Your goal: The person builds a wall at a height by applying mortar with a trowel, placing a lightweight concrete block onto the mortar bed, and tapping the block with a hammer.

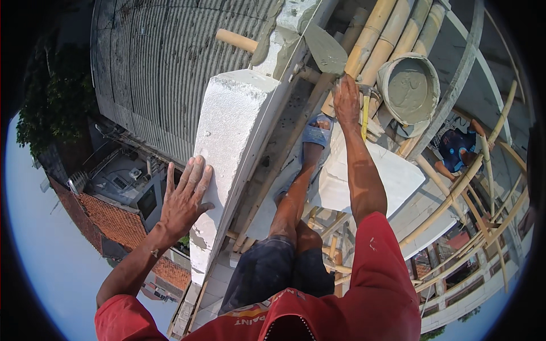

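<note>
My left hand (189,196) lies with fingers spread on the outer side of a white lightweight block (233,122) set on the wall top. In my right hand (347,102), the fingers are closed round the handle end of a trowel (325,50). Its broad blade is coated with grey mortar and points up and left, close to the wall. Grey mortar (263,46) also smears the wall top beyond the block. Right of my hand stands a pale bucket (435,102) holding wet mortar (408,85). A yellow-handled tool (365,116) lies beside my wrist.
Bamboo poles (378,34) form the scaffold under the bucket. Another white block (369,176) lies beneath my right forearm. My sandalled foot (318,131) rests between wall and blocks. A corrugated roof (165,74) spreads left of the wall. Another person (458,148) is lower at right.
</note>
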